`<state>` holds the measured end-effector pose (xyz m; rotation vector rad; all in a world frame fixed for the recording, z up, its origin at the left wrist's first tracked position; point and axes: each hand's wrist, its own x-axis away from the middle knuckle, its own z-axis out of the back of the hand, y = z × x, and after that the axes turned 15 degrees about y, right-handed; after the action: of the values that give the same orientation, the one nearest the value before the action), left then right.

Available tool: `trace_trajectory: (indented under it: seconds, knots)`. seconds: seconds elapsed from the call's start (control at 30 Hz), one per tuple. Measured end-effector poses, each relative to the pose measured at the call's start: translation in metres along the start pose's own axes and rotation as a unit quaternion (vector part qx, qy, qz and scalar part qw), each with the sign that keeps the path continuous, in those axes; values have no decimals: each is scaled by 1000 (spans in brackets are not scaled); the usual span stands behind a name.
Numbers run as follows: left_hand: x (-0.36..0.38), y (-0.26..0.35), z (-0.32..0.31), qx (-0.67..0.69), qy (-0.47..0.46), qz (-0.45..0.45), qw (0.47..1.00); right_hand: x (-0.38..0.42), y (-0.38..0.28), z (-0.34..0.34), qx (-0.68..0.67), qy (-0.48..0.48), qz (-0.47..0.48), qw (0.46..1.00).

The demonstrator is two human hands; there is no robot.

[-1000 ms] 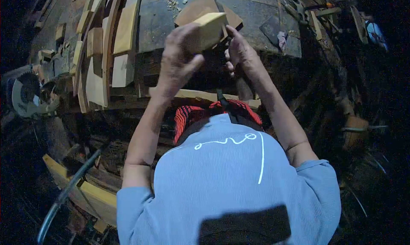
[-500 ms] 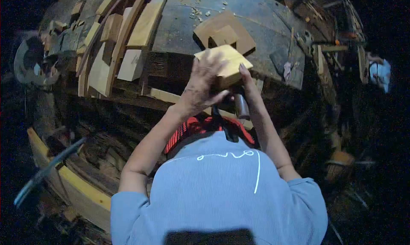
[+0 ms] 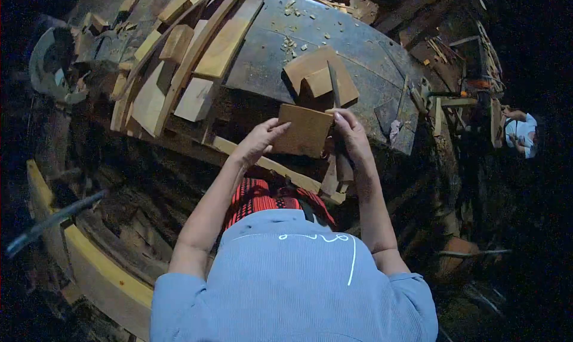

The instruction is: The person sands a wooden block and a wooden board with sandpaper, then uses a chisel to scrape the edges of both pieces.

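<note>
Between my two hands is a square wooden block (image 3: 303, 133), its flat brown face tilted up toward me. My left hand (image 3: 261, 140) grips its left edge, thumb on the face. At the right edge, my right hand (image 3: 352, 133) pinches the corner and also keeps hold of a chisel. The chisel's long blade (image 3: 333, 82) points away from me past the block; its handle (image 3: 344, 168) shows below the hand. Just beyond the block, a flat wooden board (image 3: 346, 82) lies on the workbench, with a smaller wood piece (image 3: 319, 82) on top.
The dark workbench (image 3: 256, 73) carries scattered wood chips (image 3: 290, 45). Long planks and blocks (image 3: 224, 52) are stacked at its left. A curved timber (image 3: 107, 270) lies at lower left, near a metal bar (image 3: 57, 222). Another person (image 3: 520, 130) is at far right.
The block has been turned, from its pale top showing to its brown face showing, and lowered toward me. My left hand has moved from over it to its left edge. The chisel blade now shows.
</note>
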<state>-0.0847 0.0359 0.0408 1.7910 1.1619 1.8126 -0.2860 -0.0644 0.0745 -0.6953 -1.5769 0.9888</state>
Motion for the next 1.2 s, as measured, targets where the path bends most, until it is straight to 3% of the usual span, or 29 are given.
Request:
trace_trajectory:
  seconds: [0.07,0.13,0.2,0.27,0.33,0.4,0.6,0.67,0.87,0.9,0.93,1.0,1.13,1.2]
  knots:
    - [-8,-14,3,-36,9,-21,999,-1,-4,-4,6,-23,33,999]
    - [-15,-16,0,236,-11,-32,971,11,-8,-15,26,-1,53,998]
    - [-19,-8,3,290,-12,-55,955,34,-19,-33,116,4,114,987]
    - [-16,12,12,310,75,-66,945,60,-21,-51,153,16,175,973]
    - [-36,15,25,346,62,-71,934,85,-21,-61,174,12,93,980]
    - [-61,14,40,400,-11,-34,916,106,-22,-67,272,4,69,960]
    - [-79,26,47,404,-57,-25,913,131,-13,-92,335,46,57,939]
    - [-96,19,46,411,-69,-20,909,126,4,-92,308,48,185,932]
    - [-84,13,41,399,-96,-3,912,126,-17,-106,299,63,12,952]
    - [-79,13,39,403,-94,1,910,124,-8,-105,266,72,86,957]
    - [-77,12,38,405,-94,2,910,127,-7,-104,268,72,86,957]
    - [-72,10,40,400,-100,13,911,136,-5,-103,285,77,28,955]
    - [-67,6,36,384,-54,-50,920,149,-3,-95,315,38,59,946]
    - [-67,0,33,372,-87,-7,924,148,-12,-92,282,52,-2,958]
